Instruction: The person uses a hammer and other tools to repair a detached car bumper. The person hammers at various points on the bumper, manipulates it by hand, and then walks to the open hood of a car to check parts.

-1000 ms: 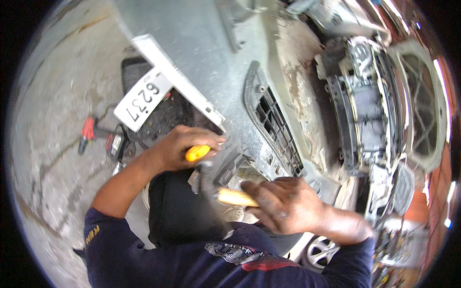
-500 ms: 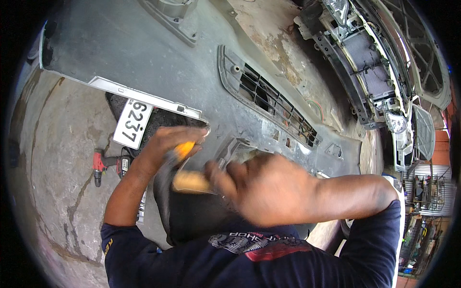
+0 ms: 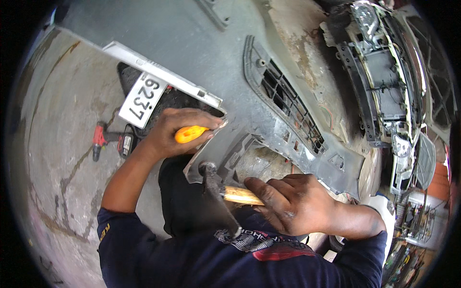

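Observation:
My left hand [image 3: 168, 134] is closed around a yellow-handled tool [image 3: 188, 134], whose shaft is hidden by the fingers; it looks like a screwdriver. The fingertips of that hand meet the edge of a grey car bumper [image 3: 211, 53], turned with its inner side toward me. My right hand [image 3: 300, 204] grips the light wooden handle of a hammer [image 3: 210, 181]. The dark hammer head is below and right of my left hand, in front of the bumper's corner. Whether it touches the bumper I cannot tell.
A red and black cordless drill [image 3: 103, 139] lies on the concrete floor at left, near a white number plate [image 3: 146, 98] on a dark piece. At far right stands a car front with its radiator [image 3: 384, 69] exposed. Shelves with parts [image 3: 413, 221] are at lower right.
The hammer and my right hand, blurred before, have moved slightly down and right and now show clearly. My left hand keeps its hold at the bumper edge. The whole view has shifted.

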The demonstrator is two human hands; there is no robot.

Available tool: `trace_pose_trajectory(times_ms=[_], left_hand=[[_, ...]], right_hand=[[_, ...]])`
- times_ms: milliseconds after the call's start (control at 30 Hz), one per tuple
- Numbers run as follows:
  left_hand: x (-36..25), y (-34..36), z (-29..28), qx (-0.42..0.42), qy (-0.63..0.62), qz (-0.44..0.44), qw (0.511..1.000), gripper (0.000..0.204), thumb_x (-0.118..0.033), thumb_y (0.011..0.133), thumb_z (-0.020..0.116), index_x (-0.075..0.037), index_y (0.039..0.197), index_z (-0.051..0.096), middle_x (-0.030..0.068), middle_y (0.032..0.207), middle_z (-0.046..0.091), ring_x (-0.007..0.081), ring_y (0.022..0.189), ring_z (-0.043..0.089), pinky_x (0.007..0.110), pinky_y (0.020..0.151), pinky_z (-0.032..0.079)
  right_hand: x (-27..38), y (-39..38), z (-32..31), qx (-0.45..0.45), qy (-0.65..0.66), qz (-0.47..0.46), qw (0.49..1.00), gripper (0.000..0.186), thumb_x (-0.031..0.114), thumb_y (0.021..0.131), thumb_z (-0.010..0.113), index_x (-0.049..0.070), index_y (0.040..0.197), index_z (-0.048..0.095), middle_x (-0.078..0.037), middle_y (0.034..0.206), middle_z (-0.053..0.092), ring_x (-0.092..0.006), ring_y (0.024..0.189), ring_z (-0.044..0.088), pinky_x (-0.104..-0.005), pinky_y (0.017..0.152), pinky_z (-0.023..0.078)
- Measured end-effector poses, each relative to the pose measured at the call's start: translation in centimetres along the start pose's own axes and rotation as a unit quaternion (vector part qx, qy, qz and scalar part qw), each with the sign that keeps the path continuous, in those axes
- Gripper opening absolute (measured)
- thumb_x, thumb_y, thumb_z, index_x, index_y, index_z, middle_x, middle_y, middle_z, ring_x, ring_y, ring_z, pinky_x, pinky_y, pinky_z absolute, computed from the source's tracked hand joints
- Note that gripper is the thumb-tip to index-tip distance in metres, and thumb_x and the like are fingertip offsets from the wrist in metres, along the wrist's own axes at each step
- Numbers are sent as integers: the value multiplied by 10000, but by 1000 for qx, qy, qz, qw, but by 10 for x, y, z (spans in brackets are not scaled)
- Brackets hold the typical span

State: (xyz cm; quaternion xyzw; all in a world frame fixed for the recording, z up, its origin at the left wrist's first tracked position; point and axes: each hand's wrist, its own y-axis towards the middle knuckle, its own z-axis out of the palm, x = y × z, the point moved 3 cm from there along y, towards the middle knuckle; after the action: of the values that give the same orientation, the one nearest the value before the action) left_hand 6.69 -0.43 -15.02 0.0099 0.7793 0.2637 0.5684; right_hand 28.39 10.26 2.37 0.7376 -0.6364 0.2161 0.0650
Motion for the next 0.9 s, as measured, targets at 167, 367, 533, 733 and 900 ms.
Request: trace_pose_trajectory(times_ms=[167, 367, 533, 733, 900], left_hand=[[1, -4, 0, 12, -12, 0, 1000, 213, -47, 859, 799, -35, 1068, 760, 138, 1113, 779, 269, 1031, 761, 366, 915, 596], [8, -9, -2, -2, -33, 24, 999, 202, -33, 841, 792, -61, 1038, 757, 139, 1126, 779, 261, 1035, 765, 373, 906, 612], [27, -20, -2, -29, -83, 60, 994, 256, -70, 865, 793, -31, 1115, 749, 136, 1110, 778, 276, 1033, 757, 370, 936, 584], [36, -21, 9, -45, -86, 93, 991, 200, -135, 883, 784, -45, 1053, 729, 121, 976, 763, 263, 886, 739, 367, 809, 565], [32, -30, 2, 25, -83, -31, 996, 223, -182, 889, 783, -30, 1044, 732, 125, 947, 763, 222, 900, 738, 339, 846, 560]], right_hand=[[-1, 7, 0, 12, 10, -6, 1000, 576, 119, 826, 744, -74, 1344, 581, -90, 721, 635, -262, 557, 638, -371, 531, 539], [2, 23, -9, 49, -15, -26, 998, 600, 124, 829, 746, -96, 1356, 562, -104, 729, 636, -271, 549, 625, -380, 550, 550], [5, 51, -24, 83, -36, -34, 995, 621, 127, 853, 750, -94, 1390, 532, -147, 848, 680, -293, 585, 652, -394, 553, 553], [12, 100, -70, 31, -14, -64, 997, 582, 69, 911, 701, -68, 1440, 502, -256, 1062, 719, -382, 780, 746, -420, 700, 600], [45, 155, -77, 216, -264, -41, 939, 649, 46, 911, 688, 175, 1522, 512, -152, 861, 727, -361, 644, 690, -420, 599, 579]])
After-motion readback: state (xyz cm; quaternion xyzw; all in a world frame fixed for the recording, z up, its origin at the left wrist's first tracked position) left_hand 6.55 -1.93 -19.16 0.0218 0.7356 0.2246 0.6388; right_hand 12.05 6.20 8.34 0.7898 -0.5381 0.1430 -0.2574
